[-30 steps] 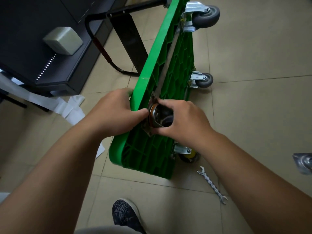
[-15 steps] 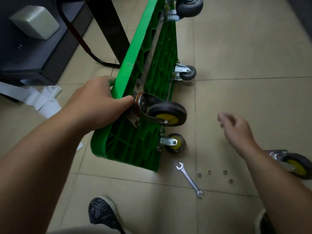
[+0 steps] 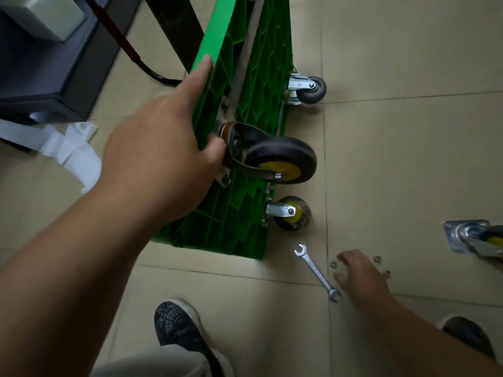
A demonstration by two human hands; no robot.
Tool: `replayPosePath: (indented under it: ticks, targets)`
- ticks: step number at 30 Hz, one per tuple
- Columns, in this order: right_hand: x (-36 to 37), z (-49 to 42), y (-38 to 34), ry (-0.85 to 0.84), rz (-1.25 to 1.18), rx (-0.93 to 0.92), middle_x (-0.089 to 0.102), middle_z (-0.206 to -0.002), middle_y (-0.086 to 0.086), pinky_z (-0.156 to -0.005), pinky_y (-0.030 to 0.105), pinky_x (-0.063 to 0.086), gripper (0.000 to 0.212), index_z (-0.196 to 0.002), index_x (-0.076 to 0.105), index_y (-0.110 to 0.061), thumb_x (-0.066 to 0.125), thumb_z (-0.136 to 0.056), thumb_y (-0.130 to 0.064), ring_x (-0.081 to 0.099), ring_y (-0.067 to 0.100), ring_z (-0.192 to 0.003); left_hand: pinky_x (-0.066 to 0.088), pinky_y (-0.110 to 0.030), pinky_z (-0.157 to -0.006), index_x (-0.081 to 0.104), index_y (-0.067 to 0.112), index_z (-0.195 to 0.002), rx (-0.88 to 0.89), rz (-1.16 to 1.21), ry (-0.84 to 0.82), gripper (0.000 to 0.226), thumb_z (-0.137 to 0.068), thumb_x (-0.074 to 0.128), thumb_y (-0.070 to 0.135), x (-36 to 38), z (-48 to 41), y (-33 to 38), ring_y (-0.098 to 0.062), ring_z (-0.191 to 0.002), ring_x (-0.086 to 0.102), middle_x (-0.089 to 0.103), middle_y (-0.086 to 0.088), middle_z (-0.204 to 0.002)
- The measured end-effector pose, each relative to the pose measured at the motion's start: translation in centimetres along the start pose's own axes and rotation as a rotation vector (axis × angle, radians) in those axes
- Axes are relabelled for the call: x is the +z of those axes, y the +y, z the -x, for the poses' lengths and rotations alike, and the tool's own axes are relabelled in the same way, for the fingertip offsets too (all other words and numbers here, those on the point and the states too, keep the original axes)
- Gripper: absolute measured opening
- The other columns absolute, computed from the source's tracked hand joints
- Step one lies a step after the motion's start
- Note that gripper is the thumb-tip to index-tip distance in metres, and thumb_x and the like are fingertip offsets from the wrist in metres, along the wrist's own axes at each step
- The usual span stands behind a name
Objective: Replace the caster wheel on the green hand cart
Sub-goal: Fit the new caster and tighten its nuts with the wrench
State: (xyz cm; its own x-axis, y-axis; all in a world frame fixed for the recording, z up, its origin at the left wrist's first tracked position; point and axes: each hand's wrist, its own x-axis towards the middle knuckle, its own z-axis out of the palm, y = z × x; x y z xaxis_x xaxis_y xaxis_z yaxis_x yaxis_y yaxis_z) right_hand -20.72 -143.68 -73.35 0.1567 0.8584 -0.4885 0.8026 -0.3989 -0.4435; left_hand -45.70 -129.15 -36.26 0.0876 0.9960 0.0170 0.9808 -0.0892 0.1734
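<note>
My left grip (image 3: pixel 158 148) clamps cart (image 3: pixel 258 104) edge, thumb bracing caster (image 3: pixel 280 159) | right grip (image 3: pixel 359 276) released over nuts (image 3: pixel 333 264) | caster judged heavy, rigid; hold at plate (image 3: pixel 224 182).

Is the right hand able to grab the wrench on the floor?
Probably yes. The right hand is down by the nuts, right beside the wrench, with nothing between them. The left hand is busy holding the cart.

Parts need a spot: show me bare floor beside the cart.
Bare tile lies right of the grey caster and the black wheel, and between the shoe and green cart. Crowded: wrench, nuts and loose caster around the right hand.
</note>
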Motion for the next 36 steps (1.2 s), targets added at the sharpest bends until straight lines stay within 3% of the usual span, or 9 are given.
replayPosePath:
  ticks: [6,10,14,16,19,23,27,32,36]
  targets:
    - [0.0,-1.1,0.4,0.054,-0.022,0.14,0.052,-0.107,0.01,-0.075,0.038,0.046,0.018,-0.102,0.059,-0.009,0.069,-0.087,-0.007,0.055,0.032,-0.093,0.036,-0.036,-0.072,0.012,0.051,-0.159,-0.013,-0.001,0.023,0.081,-0.095,0.061,0.039,0.3,0.0,-0.3,-0.037,-0.096,0.059,0.063,-0.012,-0.131]
    - [-0.8,-2.3,0.3,0.048,0.022,0.14,0.055,-0.099,0.014,-0.075,0.037,0.045,0.007,-0.087,0.061,-0.007,0.067,-0.091,-0.01,0.057,0.034,-0.09,0.035,-0.036,-0.072,0.012,0.052,-0.159,-0.022,0.011,0.022,0.081,-0.095,0.06,0.04,0.1,0.0,-0.1,-0.017,-0.066,0.046,0.064,-0.009,-0.13]
    - [-1.0,-2.2,-0.9,0.12,-0.113,0.104,0.062,-0.087,0.009,-0.068,0.031,0.039,0.013,-0.077,0.062,-0.01,0.074,-0.084,-0.009,0.056,0.026,-0.077,0.035,-0.036,-0.072,0.012,0.052,-0.159,-0.028,0.027,0.034,0.08,-0.095,0.06,0.04,0.0,-0.1,-0.4,-0.011,-0.063,0.046,0.065,-0.007,-0.127]
    - [-1.3,-1.8,-2.5,0.169,-0.276,0.027,0.069,-0.079,0.002,-0.066,0.028,0.045,0.013,-0.078,0.067,-0.012,0.08,-0.079,-0.008,0.063,0.018,-0.072,0.033,-0.034,-0.067,0.014,0.052,-0.159,-0.028,0.027,0.047,0.08,-0.095,0.06,0.039,0.1,-0.2,-0.4,-0.002,-0.063,0.042,0.065,-0.001,-0.107]
    - [-3.1,-1.4,-5.5,0.172,-0.467,-0.101,0.071,-0.075,-0.007,-0.066,0.021,0.057,0.016,-0.083,0.07,-0.018,0.083,-0.078,-0.009,0.069,0.005,-0.069,0.035,-0.035,-0.058,0.016,0.054,-0.158,-0.044,0.037,0.057,0.08,-0.094,0.061,0.037,0.0,-0.1,-0.3,-0.008,-0.06,0.044,0.051,0.011,-0.077]
    - [-7.7,-0.3,-9.2,0.195,-0.504,-0.377,0.068,-0.07,-0.002,-0.061,0.022,0.057,0.022,-0.077,0.065,-0.014,0.084,-0.076,-0.003,0.065,0.012,-0.061,0.044,-0.038,-0.06,0.016,0.054,-0.158,-0.059,0.059,0.04,0.081,-0.094,0.062,0.037,0.0,0.0,-0.3,-0.018,-0.061,0.051,0.056,0.005,-0.096]
    - [-13.9,2.7,-13.0,0.193,-0.453,-0.621,0.068,-0.072,-0.001,-0.065,0.028,0.058,0.021,-0.083,0.068,-0.01,0.084,-0.075,0.0,0.065,0.014,-0.064,0.033,-0.034,-0.054,0.015,0.053,-0.158,-0.077,0.069,0.02,0.08,-0.095,0.062,0.037,0.0,0.2,-0.1,-0.025,-0.066,0.05,0.048,0.004,-0.079]
    - [-21.8,10.2,-18.6,0.172,-0.413,-0.909,0.069,-0.081,-0.003,-0.068,0.028,0.058,0.032,-0.105,0.07,-0.011,0.083,-0.078,-0.003,0.068,0.016,-0.07,0.033,-0.033,-0.057,0.011,0.046,-0.161,-0.063,0.049,-0.006,0.082,-0.097,0.061,0.036,-0.2,0.4,0.1,-0.029,-0.082,0.055,0.059,-0.007,-0.104]
    - [-26.8,17.3,-21.8,0.215,-0.467,-1.038,0.071,-0.083,-0.006,-0.068,0.026,0.057,0.029,-0.105,0.073,-0.013,0.085,-0.079,-0.009,0.069,0.016,-0.072,0.041,-0.036,-0.069,0.009,0.044,-0.162,-0.049,0.062,-0.005,0.083,-0.097,0.061,0.033,-0.4,1.9,0.5,-0.033,-0.098,0.063,0.064,-0.01,-0.117]
